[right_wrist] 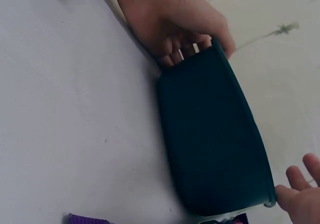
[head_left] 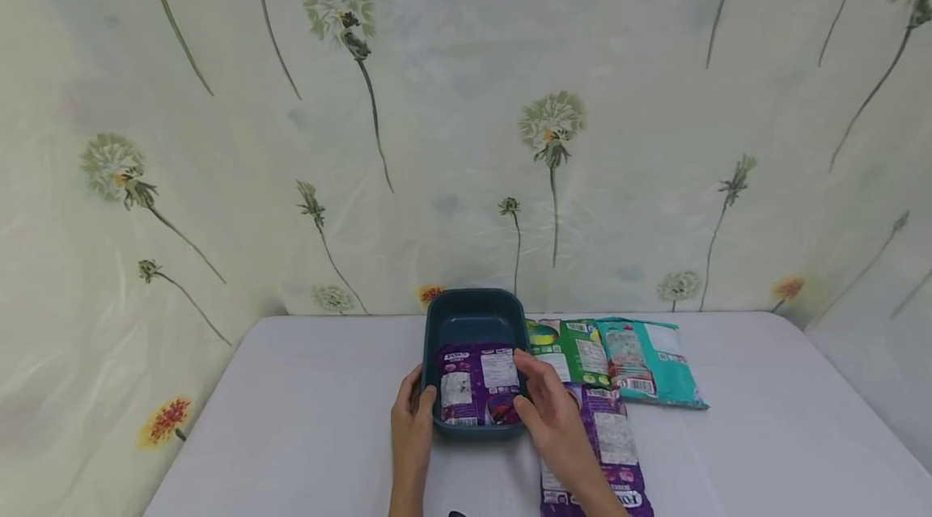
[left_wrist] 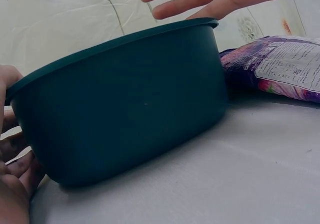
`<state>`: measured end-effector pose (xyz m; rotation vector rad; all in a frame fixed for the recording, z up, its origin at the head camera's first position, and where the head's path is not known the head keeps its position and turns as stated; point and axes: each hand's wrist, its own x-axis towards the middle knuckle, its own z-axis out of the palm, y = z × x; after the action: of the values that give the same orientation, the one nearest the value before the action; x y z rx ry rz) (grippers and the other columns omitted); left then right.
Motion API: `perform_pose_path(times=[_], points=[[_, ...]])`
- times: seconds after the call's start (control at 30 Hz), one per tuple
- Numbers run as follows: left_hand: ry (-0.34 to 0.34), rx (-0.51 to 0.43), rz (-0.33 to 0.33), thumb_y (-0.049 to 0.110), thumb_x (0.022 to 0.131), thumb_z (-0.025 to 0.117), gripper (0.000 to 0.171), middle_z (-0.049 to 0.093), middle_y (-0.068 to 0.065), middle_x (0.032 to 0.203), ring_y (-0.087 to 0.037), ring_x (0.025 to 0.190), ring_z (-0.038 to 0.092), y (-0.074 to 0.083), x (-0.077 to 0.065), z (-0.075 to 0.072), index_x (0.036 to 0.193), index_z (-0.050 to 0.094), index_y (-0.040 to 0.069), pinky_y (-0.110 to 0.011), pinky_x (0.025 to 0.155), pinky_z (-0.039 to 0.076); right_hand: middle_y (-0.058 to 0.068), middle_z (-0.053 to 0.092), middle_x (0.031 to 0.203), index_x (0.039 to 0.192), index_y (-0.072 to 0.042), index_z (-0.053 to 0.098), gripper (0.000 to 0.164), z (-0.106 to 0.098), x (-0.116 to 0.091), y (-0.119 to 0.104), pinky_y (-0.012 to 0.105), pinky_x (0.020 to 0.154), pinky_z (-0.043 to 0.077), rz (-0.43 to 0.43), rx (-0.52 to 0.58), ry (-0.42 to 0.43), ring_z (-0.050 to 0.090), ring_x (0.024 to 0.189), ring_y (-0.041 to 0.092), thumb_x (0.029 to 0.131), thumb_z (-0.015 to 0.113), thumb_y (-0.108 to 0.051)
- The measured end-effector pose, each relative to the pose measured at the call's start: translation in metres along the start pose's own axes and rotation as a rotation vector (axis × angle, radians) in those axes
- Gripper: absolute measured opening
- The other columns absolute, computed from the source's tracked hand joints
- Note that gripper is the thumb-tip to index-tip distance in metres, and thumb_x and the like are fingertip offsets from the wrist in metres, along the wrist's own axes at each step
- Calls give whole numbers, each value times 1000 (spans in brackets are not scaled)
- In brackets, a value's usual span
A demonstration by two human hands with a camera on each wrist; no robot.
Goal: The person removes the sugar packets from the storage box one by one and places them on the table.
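A dark teal plastic basin [head_left: 476,432] stands on the table, holding a purple packet [head_left: 473,391] with white label panels. My left hand [head_left: 412,424] grips the basin's left side, thumb over the rim and fingers curled along the outer wall, as the right wrist view also shows. Over the right rim is my right hand [head_left: 557,420], its fingers loosely extended beside the packet. In the left wrist view, the right hand's fingers [left_wrist: 185,3] spread above the rim. The right wrist view shows its thumb at the rim's corner.
Right of the basin lie another purple packet [head_left: 617,440], partly under my right forearm, a green packet [head_left: 571,349] and a turquoise packet [head_left: 666,375]. A white cloth covers the table [head_left: 313,420]. Behind it hangs a dandelion-patterned curtain [head_left: 451,137].
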<state>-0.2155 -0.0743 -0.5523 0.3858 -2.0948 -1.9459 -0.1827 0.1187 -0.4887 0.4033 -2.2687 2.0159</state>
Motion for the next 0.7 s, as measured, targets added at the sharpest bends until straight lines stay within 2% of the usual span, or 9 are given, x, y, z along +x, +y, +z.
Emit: perform_pose_path(times=[0.13, 0.2, 0.4, 0.53, 0.7], points=[[-5, -8, 3, 17, 94, 53, 39, 54, -12, 137, -27, 128, 50, 0, -1, -1, 133, 53, 13, -44, 108, 40, -4, 34, 150, 142, -24, 34, 52, 3, 4, -3, 37, 116, 23, 37, -44, -10, 27, 142, 13, 94, 55, -33], [-7, -10, 4, 17, 94, 53, 39, 54, -12, 136, -27, 128, 51, 0, -1, -2, 132, 53, 13, -43, 108, 41, -5, 33, 150, 142, -27, 33, 52, 5, 6, -4, 43, 116, 20, 41, -65, -17, 25, 144, 16, 94, 54, -34], [-11, -18, 7, 18, 94, 54, 39, 54, -10, 136, -26, 127, 51, 0, -1, -2, 133, 53, 15, -42, 108, 41, 1, 34, 150, 140, -27, 34, 51, 10, 12, -9, 50, 117, 17, 50, -133, -21, 24, 144, 25, 94, 54, -36], [-14, -23, 20, 16, 94, 54, 39, 54, -10, 136, -27, 126, 52, 1, -1, -3, 133, 53, 14, -43, 107, 41, 3, 34, 150, 139, -26, 36, 50, 13, 15, -14, 52, 117, 18, 95, -162, 2, 25, 144, 28, 94, 55, -36], [-19, -24, 10, 16, 93, 54, 39, 54, -11, 135, -28, 125, 52, 0, -1, -3, 133, 53, 14, -44, 107, 42, 7, 36, 150, 137, -24, 39, 47, 17, 19, -18, 55, 116, 19, 150, -209, 26, 26, 143, 30, 94, 57, -29]])
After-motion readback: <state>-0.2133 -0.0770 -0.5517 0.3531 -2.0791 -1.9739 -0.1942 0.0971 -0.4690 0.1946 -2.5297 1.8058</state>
